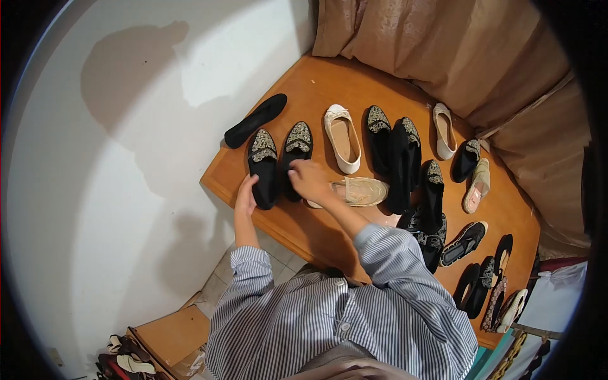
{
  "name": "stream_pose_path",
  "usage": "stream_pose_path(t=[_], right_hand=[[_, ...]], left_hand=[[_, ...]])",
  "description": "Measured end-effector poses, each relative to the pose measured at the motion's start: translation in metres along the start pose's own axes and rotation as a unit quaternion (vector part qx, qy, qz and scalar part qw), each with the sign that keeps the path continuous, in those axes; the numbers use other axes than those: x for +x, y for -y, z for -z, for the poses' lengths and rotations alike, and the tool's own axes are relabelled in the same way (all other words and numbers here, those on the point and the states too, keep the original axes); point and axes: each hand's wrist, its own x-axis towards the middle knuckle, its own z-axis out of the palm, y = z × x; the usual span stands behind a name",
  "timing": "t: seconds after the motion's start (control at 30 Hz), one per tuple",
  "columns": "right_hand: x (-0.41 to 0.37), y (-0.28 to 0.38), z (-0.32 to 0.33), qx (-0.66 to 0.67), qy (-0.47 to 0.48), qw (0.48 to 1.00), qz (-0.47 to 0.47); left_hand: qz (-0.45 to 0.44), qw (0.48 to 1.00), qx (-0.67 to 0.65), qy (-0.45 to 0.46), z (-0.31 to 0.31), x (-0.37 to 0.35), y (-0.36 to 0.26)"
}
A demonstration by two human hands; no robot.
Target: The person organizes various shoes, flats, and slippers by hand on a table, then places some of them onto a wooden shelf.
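Two black loafers with patterned gold-and-black toes stand side by side at the table's left end, toes pointing away from me. My left hand is closed at the heel end of the left loafer, its fingers partly hidden beside the shoe. Curled fingers of my right hand grip the heel area of the right loafer. Behind the pair lies a plain black shoe-shaped piece. A white ballet flat stands to the right. Under my right wrist, a beige see-through shoe lies sideways.
More black patterned loafers and other flats cover the right part of the wooden table. A white wall borders the left, a brown curtain the back. More shoes lie low at left beside a cardboard box.
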Motion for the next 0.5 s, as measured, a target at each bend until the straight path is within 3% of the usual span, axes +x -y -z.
stream_pose_path(t=[0.03, 0.07, 0.13, 0.17, 0.2, 0.23, 0.27, 0.3, 0.33, 0.4, 0.43, 0.47, 0.5], right_hand=[[-0.011, -0.009, 0.022, -0.048, -0.090, 0.995, 0.012], [-0.023, -0.024, 0.047, -0.078, -0.165, 0.983, 0.012], [-0.052, -0.045, 0.096, -0.217, -0.265, 0.936, -0.086], [-0.072, -0.064, 0.101, -0.294, -0.260, 0.910, -0.132], [-0.092, -0.083, 0.099, -0.369, -0.253, 0.876, -0.179], [-0.107, -0.101, 0.099, -0.374, -0.254, 0.873, -0.185], [-0.120, -0.118, 0.099, -0.355, -0.153, 0.903, -0.186], [-0.130, -0.128, 0.103, -0.332, -0.051, 0.924, -0.185], [-0.135, -0.119, 0.108, -0.293, -0.087, 0.936, -0.172], [-0.136, -0.100, 0.120, -0.254, -0.264, 0.921, -0.135], [-0.141, -0.106, 0.123, -0.258, -0.267, 0.918, -0.140], [-0.147, -0.114, 0.123, -0.216, -0.211, 0.933, -0.196], [-0.152, -0.118, 0.123, -0.171, -0.153, 0.941, -0.249]], left_hand=[[0.011, 0.993, 0.110, -0.036, -0.015, -0.010, -0.011], [0.013, 0.994, 0.107, -0.035, -0.012, -0.003, -0.005], [-0.071, 0.978, 0.198, -0.012, -0.002, 0.015, 0.011], [-0.068, 0.978, 0.196, -0.009, -0.004, 0.017, 0.013], [-0.106, 0.890, 0.427, -0.118, -0.011, 0.018, 0.013], [-0.140, 0.736, 0.627, -0.214, -0.020, 0.018, 0.013], [-0.140, 0.738, 0.628, -0.204, -0.041, 0.009, 0.006], [-0.196, 0.705, 0.639, -0.235, -0.070, -0.007, -0.004], [-0.251, 0.670, 0.646, -0.265, -0.089, -0.014, -0.007], [-0.251, 0.693, 0.646, -0.202, -0.104, -0.012, 0.001], [-0.188, 0.704, 0.660, -0.183, -0.115, -0.012, 0.005], [-0.124, 0.711, 0.672, -0.165, -0.122, -0.012, 0.007], [-0.083, 0.683, 0.709, -0.152, -0.117, -0.005, 0.015]])
